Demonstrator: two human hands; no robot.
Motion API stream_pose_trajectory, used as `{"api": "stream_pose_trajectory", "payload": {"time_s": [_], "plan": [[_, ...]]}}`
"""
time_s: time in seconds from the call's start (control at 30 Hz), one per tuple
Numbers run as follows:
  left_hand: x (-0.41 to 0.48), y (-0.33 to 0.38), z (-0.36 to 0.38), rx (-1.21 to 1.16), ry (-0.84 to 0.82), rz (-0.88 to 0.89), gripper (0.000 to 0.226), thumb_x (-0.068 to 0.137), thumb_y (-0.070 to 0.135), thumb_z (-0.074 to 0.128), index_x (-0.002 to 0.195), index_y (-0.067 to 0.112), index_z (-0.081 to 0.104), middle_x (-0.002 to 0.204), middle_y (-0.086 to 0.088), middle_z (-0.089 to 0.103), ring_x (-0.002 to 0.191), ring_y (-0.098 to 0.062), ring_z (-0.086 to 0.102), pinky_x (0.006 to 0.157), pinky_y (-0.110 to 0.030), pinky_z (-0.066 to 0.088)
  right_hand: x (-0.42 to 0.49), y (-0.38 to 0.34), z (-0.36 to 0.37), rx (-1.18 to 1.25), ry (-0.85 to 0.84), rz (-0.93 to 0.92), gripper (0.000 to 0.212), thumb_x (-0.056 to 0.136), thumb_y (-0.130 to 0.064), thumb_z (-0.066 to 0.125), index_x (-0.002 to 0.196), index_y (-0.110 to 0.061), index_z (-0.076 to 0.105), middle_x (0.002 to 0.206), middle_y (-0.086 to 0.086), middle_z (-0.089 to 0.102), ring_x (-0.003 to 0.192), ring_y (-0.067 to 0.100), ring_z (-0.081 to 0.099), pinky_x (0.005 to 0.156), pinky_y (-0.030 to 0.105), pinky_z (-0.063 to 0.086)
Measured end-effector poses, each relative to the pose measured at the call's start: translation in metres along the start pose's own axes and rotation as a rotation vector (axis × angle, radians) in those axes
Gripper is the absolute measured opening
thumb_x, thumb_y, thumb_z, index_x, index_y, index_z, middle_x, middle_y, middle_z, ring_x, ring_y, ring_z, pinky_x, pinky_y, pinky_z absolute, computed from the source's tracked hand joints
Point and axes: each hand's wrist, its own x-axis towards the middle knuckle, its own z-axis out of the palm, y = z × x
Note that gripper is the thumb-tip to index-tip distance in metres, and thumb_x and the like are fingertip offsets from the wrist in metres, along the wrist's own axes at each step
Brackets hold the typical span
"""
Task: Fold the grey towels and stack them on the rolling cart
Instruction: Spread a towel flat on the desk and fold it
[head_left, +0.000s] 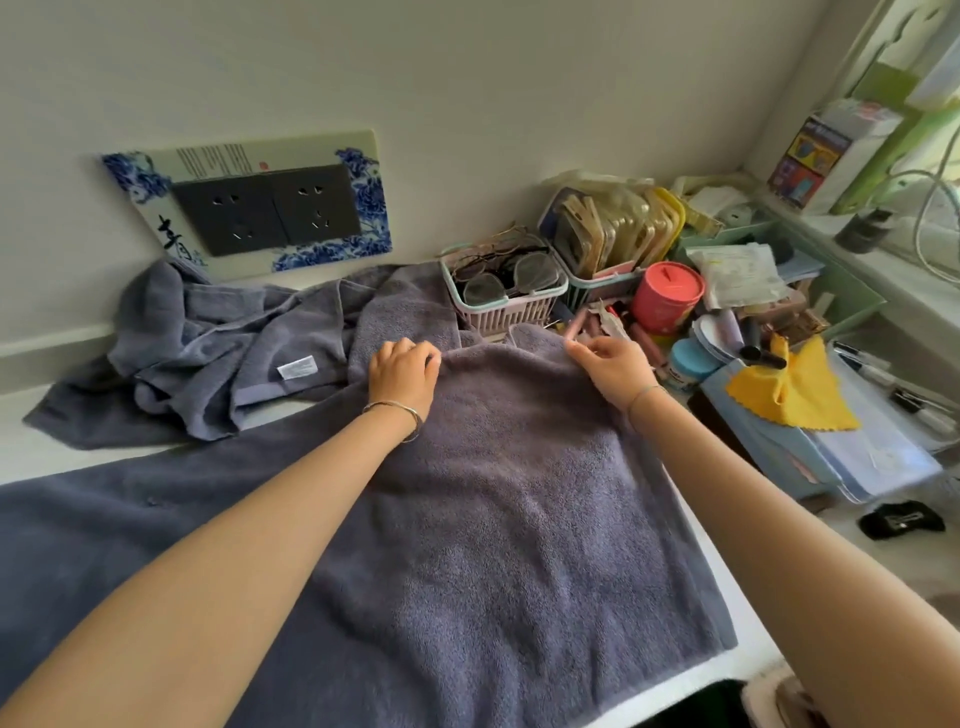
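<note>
While the grey towel (493, 493) is lying spread across the white counter (727, 566) in front of us, we are holding its far edge with both hands. Our left hand (402, 371) is curling its fingers round the edge on the left. Our right hand (608, 364) is pinching the same edge between thumb and fingertips on the right. The near hem is lying close to the counter's front edge.

A second grey towel (218, 353) is sitting crumpled behind and to the left, against the wall, with a white label (297, 368) showing. Above it a blue-and-white socket plate (260, 208) is hanging on the wall.

Just beyond our hands a pink basket (511, 310) with a teal rim is holding several pairs of glasses (498, 275). Beside it on the right, a second basket (605, 283) is holding flat clear packets (608, 234) standing on edge. A round pink tin (667, 296) with a slotted lid is standing in front of that basket. Near it, a blue-lidded jar (691, 364) is standing among small tubes that we cannot identify. A pale green tray (852, 306) is holding folded papers (737, 273). A yellow cloth (789, 395) is lying on a stack of blue folders (841, 462).
</note>
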Motion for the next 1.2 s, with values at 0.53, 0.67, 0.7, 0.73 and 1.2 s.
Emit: {"api": "stream_pose_trajectory", "payload": {"time_s": [0.53,0.67,0.7,0.73,1.2], "plan": [[-0.076,0.008,0.018,-0.146,0.041,-0.060,0.077,0.082,0.057,0.006,0.145,0.022,0.033,0.151,-0.008,0.031,0.138,-0.029,0.027,0.115,-0.045,0.014,0.003,0.034,-0.007,-0.051,0.088,0.102,0.031,0.092,-0.033,0.057,0.096,-0.004,0.066,0.087,0.009,0.060,0.082,0.022,0.052,0.074,0.027,0.038],[-0.093,0.008,0.029,-0.107,-0.113,-0.069,0.077,0.079,0.060,-0.005,0.149,0.033,0.013,0.159,0.002,0.009,0.146,-0.022,0.004,0.116,-0.044,-0.002,0.000,0.029,-0.016,-0.076,0.162,0.014,0.018,0.090,-0.026,0.060,0.089,-0.009,0.065,0.078,0.007,0.059,0.076,0.021,0.051,0.070,0.026,0.035],[-0.091,0.008,0.031,-0.089,-0.132,-0.069,0.071,0.084,0.060,-0.002,0.149,0.034,0.009,0.159,0.003,0.003,0.146,-0.022,0.000,0.116,-0.044,-0.004,0.001,0.029,-0.017,-0.095,0.188,0.011,0.017,0.090,-0.025,0.060,0.091,-0.009,0.065,0.080,0.006,0.059,0.078,0.022,0.052,0.071,0.026,0.035],[-0.088,0.008,0.033,-0.071,-0.152,-0.070,0.062,0.091,0.058,0.004,0.149,0.036,0.005,0.159,0.003,-0.001,0.146,-0.023,-0.004,0.116,-0.045,-0.005,0.002,0.029,-0.017,-0.117,0.198,0.022,0.018,0.091,-0.026,0.059,0.093,-0.009,0.065,0.081,0.005,0.059,0.081,0.022,0.053,0.072,0.027,0.036],[-0.155,0.024,0.039,0.003,-0.243,-0.013,0.086,0.060,0.080,-0.028,0.138,0.045,-0.019,0.157,0.007,-0.017,0.144,-0.028,-0.016,0.111,-0.061,-0.002,-0.060,0.059,-0.047,-0.125,-0.174,0.107,0.033,0.091,-0.037,0.057,0.109,-0.010,0.062,0.102,0.007,0.064,0.092,0.022,0.060,0.084,0.035,0.051]]}}
